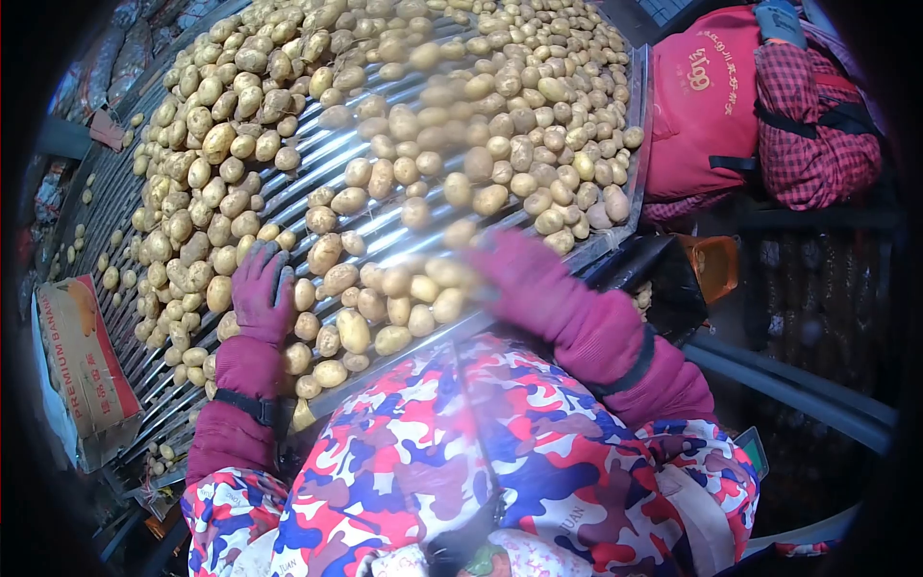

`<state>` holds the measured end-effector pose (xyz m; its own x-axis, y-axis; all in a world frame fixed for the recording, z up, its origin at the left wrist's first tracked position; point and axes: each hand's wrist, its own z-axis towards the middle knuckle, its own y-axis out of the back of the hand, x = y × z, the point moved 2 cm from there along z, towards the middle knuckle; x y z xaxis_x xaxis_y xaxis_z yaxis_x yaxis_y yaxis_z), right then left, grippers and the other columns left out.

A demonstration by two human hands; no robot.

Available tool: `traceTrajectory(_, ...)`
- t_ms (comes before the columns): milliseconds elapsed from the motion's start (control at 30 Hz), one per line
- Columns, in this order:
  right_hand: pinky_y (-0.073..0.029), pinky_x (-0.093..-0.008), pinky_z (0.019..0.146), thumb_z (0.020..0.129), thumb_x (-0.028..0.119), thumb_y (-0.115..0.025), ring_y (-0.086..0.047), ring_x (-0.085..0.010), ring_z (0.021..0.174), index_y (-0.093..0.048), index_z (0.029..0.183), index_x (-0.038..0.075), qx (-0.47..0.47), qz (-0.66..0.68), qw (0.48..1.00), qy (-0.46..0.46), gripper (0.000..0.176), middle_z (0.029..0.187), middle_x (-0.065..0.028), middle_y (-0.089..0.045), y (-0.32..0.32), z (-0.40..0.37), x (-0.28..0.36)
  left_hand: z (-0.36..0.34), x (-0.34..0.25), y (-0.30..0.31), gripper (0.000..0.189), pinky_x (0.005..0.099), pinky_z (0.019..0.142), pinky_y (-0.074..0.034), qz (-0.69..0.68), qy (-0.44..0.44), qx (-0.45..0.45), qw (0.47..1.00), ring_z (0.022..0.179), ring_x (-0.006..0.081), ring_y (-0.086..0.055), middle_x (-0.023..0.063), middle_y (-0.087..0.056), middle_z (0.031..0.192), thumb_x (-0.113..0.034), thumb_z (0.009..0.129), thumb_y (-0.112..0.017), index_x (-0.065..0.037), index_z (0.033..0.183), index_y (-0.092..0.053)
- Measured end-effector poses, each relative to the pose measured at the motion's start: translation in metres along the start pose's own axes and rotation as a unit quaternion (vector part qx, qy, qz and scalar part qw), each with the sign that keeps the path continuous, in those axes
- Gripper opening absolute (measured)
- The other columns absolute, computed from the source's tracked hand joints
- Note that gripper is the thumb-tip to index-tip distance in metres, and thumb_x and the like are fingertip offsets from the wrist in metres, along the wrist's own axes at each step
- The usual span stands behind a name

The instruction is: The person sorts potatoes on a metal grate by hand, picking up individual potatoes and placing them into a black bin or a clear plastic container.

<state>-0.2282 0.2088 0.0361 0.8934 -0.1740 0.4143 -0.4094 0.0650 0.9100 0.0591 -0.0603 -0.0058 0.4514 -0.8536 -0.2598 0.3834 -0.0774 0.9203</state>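
Note:
Potatoes [354, 330] lie in a thick spread over a sorting table of metal rollers [312, 144]. My left hand [260, 291], in a purple glove with grey fingertips, rests among potatoes at the near left, fingers stretched forward and thumb apart. My right hand [508, 272], in a matching glove, is smeared by motion at the near right edge of the rollers, beside a small group of potatoes. Its fingers are too blurred to show their shape. A band of bare rollers runs between the left heap [216, 144] and the potatoes on the right.
A cardboard banana box [87, 361] stands at the left edge. Another person in a red apron [702, 106] and checked sleeves [817, 144] is at the right side. Below that person is an orange container [713, 264], with a metal rail [788, 385] nearby.

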Motion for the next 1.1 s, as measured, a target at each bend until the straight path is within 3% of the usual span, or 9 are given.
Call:
traceTrajectory(133,-0.054,-0.0445,0.075,0.093,0.01,-0.053,-0.068,-0.0315,0.097,-0.061,0.12,0.013,0.066,-0.037,0.997,-0.013,0.029,0.104,-0.0097,-0.065,-0.035,0.002,0.026,0.0,-0.002,0.003,0.031,0.0477,0.111,-0.04,-0.007,0.006,-0.003,1.0,0.133,0.0355,-0.053,0.0131,-0.065,0.133,-0.015,0.087,-0.069,-0.006,0.117,-0.071)
traceTrajectory(267,-0.054,-0.042,0.074,0.08,0.014,-0.071,-0.067,-0.0307,0.089,-0.056,0.117,0.005,0.053,0.01,0.998,0.037,0.041,0.103,-0.0132,-0.063,-0.027,0.008,0.029,0.0,0.0,0.0,0.031,0.0478,0.11,-0.04,0.0,-0.001,-0.005,1.0,0.133,0.0358,-0.053,0.0135,-0.065,0.132,-0.015,0.087,-0.069,-0.006,0.117,-0.071)
traceTrajectory(367,-0.053,-0.0454,0.071,0.092,0.014,-0.058,-0.068,-0.036,0.085,-0.061,0.103,0.011,0.036,0.064,0.997,-0.039,0.012,0.097,-0.0141,-0.066,-0.036,0.015,0.027,-0.002,0.002,0.001,0.031,0.0478,0.11,-0.04,-0.003,0.0,-0.011,1.0,0.133,0.0361,-0.054,0.0138,-0.065,0.132,-0.015,0.087,-0.069,-0.006,0.116,-0.071)
traceTrajectory(567,-0.055,-0.0405,0.081,0.076,0.023,-0.08,-0.069,-0.0302,0.097,-0.061,0.113,0.011,0.029,0.163,0.984,-0.063,0.043,0.106,-0.0166,-0.067,-0.045,0.004,0.007,0.0,-0.001,0.001,0.03,0.0475,0.11,-0.04,-0.003,0.002,-0.008,1.0,0.133,0.0365,-0.054,0.0141,-0.065,0.132,-0.015,0.087,-0.069,-0.006,0.115,-0.072)
traceTrajectory(733,-0.052,-0.0297,0.087,0.076,0.012,-0.081,-0.063,-0.0127,0.098,-0.062,0.121,0.009,-0.017,0.549,0.796,-0.255,0.049,0.107,-0.0092,-0.066,0.024,-0.032,-0.017,-0.002,0.001,0.0,0.029,0.0473,0.111,-0.04,-0.006,-0.004,-0.01,1.0,0.133,0.036,-0.054,0.0138,-0.065,0.131,-0.014,0.087,-0.068,-0.006,0.115,-0.072)
traceTrajectory(800,-0.052,-0.0288,0.085,0.077,0.014,-0.082,-0.058,-0.0066,0.096,-0.062,0.12,0.008,-0.096,0.496,0.823,-0.261,0.048,0.104,-0.003,-0.064,0.064,-0.067,-0.036,-0.002,0.0,0.001,0.029,0.0472,0.111,-0.039,-0.001,-0.004,-0.006,1.0,0.133,0.0357,-0.054,0.0134,-0.066,0.131,-0.014,0.088,-0.068,-0.006,0.115,-0.072)
traceTrajectory(900,-0.054,-0.0348,0.087,0.08,0.02,-0.08,-0.066,-0.0185,0.097,-0.063,0.123,0.009,0.071,0.146,0.924,-0.345,0.047,0.11,-0.0092,-0.067,0.08,-0.119,-0.085,0.0,-0.002,0.0,0.029,0.0473,0.11,-0.039,0.004,-0.001,-0.002,1.0,0.133,0.0354,-0.054,0.0129,-0.066,0.13,-0.014,0.088,-0.068,-0.007,0.116,-0.071)
traceTrajectory(967,-0.054,-0.0391,0.089,0.083,0.023,-0.077,-0.069,-0.0275,0.098,-0.063,0.124,0.01,0.237,-0.169,0.873,-0.392,0.046,0.114,-0.0132,-0.068,0.088,-0.128,-0.089,0.0,0.0,-0.002,0.029,0.0476,0.11,-0.039,0.012,0.001,0.001,1.0,0.133,0.0352,-0.054,0.0127,-0.066,0.13,-0.014,0.088,-0.067,-0.007,0.117,-0.071)
traceTrajectory(1100,-0.055,-0.0411,0.091,0.084,0.022,-0.075,-0.066,-0.0336,0.108,-0.064,0.122,0.013,-0.094,-0.073,0.979,-0.164,0.041,0.119,-0.0151,-0.066,0.056,-0.08,-0.077,-0.001,0.001,-0.001,0.03,0.0476,0.11,-0.039,0.012,0.003,0.004,1.0,0.134,0.0351,-0.053,0.0125,-0.065,0.131,-0.015,0.088,-0.068,-0.008,0.116,-0.072)
